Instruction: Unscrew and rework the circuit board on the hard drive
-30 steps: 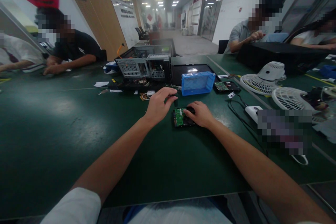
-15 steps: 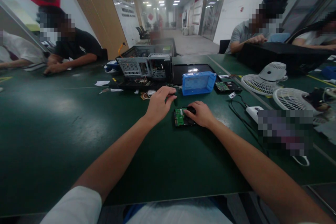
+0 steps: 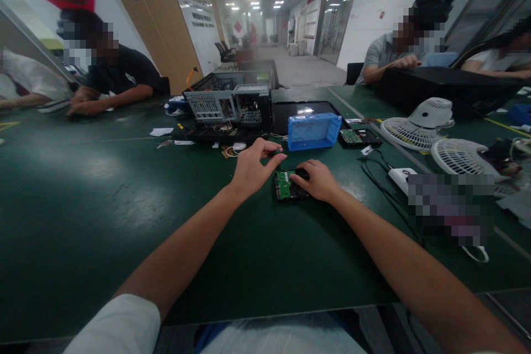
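In the head view, a small flat hard drive [image 3: 284, 185] lay on the smooth, dark green desk [image 3: 124, 204], its green circuit board facing up. It sat in front of the person, between the two hands. The right hand [image 3: 315, 180] rested on the drive's right half with the fingers [image 3: 297, 177] close together and bent over its top; whether they gripped its edge could not be told. The left hand [image 3: 252, 168] hovered just beside the drive's left end, its thumb and fingers apart and curled, holding nothing.

Just behind the hands stood a blue, see-through plastic box [image 3: 312, 130], rectangular and open-topped, its contents not clear. Left of it sat an open grey metal computer case [image 3: 230, 104] with perforated panels. Two round white fans [image 3: 415, 121] with ribbed grilles lay to the right.
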The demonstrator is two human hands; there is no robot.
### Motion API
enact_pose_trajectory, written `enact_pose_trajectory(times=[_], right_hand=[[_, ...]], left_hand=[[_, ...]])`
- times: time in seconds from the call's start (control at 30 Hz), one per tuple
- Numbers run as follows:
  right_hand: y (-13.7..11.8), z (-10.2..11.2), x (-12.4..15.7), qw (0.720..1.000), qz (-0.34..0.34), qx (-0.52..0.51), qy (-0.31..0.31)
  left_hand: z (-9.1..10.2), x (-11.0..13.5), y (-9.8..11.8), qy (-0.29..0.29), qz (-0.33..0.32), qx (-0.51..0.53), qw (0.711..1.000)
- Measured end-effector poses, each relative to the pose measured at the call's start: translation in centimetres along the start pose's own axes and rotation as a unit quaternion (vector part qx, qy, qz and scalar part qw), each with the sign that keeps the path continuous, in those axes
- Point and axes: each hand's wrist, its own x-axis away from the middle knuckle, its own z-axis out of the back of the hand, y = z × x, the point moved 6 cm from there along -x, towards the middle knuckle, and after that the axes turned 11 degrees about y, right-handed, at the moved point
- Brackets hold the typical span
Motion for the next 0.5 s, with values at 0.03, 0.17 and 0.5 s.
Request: enact_pose_trajectory(times=[0.03, 0.17, 0.5], right_hand=[[0.0, 0.0, 0.0, 1.0, 0.0, 0.0, 0.001], [-0.2, 0.1, -0.1, 1.0, 0.01, 0.007, 0.001], [-0.1, 0.2, -0.1, 1.0, 0.019, -0.002, 0.016]], left_hand=[[-0.1, 0.0, 0.0, -0.005, 0.001, 0.003, 1.0], [-0.4, 0.2, -0.4, -0.021, 0.012, 0.001, 1.0], [-0.1, -0.2, 0.8, -0.038, -0.08, -0.074, 0.993]])
